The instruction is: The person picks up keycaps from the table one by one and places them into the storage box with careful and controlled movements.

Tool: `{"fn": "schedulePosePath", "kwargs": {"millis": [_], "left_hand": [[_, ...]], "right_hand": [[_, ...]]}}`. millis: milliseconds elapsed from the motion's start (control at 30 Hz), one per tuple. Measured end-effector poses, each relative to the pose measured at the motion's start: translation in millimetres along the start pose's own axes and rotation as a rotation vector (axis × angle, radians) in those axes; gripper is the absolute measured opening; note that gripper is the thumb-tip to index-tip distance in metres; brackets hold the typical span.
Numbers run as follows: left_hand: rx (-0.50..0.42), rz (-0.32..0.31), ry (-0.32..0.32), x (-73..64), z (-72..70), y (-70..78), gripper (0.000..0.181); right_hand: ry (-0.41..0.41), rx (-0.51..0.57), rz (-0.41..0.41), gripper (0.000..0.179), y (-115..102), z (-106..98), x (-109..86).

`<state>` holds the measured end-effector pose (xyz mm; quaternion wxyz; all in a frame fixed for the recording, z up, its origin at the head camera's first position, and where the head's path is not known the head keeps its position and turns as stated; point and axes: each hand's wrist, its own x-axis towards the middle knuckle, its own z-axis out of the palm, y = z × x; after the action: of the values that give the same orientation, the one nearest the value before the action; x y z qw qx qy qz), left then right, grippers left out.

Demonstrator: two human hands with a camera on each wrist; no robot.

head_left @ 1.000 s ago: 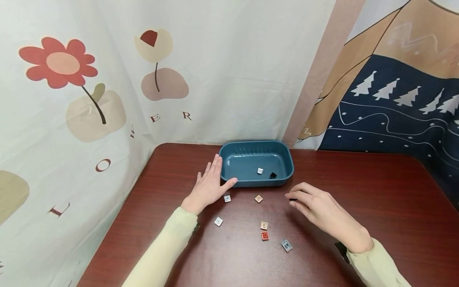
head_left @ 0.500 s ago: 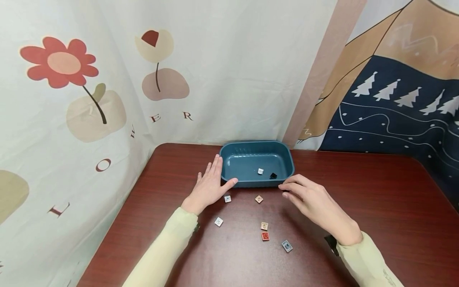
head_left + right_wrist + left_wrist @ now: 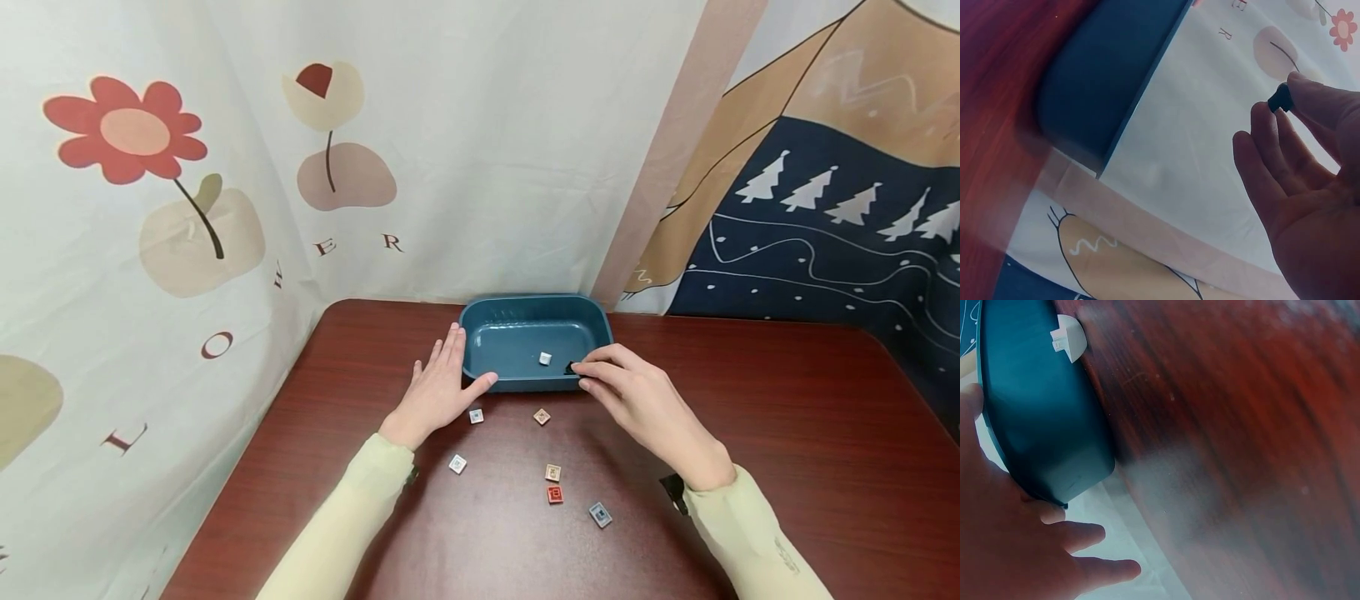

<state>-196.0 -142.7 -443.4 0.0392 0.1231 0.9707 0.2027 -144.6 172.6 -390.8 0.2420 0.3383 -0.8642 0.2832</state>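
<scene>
A teal tray (image 3: 537,384) stands at the back of the table, with a white block (image 3: 544,358) and a black block (image 3: 568,367) inside. My left hand (image 3: 432,389) rests against its left end, fingers straight and thumb at the front rim. In the right wrist view, my right hand (image 3: 1310,187) pinches a small dark block (image 3: 1280,99) between thumb and fingertip. In the head view, the right hand's fingertips are over the tray's front right rim, overlapping the black block. A white block with a stubby projection (image 3: 1071,339) lies beside the tray in the left wrist view.
In front of the tray on the reddish-brown table (image 3: 315,500) lie small square-faced blocks: two beige, one near (image 3: 542,416) and one farther forward (image 3: 552,473), a red block (image 3: 554,494), a blue-grey block (image 3: 600,514) and a white block (image 3: 457,464). Printed curtains hang behind.
My right hand has moved left and away from me, carrying the dark block from beside the tray to over its right front rim. The left hand has stayed at the tray.
</scene>
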Motion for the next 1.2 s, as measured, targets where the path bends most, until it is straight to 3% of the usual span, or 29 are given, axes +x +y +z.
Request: {"fn": "schedulePosePath", "kwargs": {"millis": [933,1200], "left_hand": [[-0.016,0.0,0.003,-0.7,-0.6,1.2,0.103],[-0.014,0.0,0.013,-0.6,0.4,1.0,0.103]], "right_hand": [[-0.092,0.017,0.21,0.027,26,39,21.1],[-0.125,0.009,0.233,0.028,30,54,23.2]]}}
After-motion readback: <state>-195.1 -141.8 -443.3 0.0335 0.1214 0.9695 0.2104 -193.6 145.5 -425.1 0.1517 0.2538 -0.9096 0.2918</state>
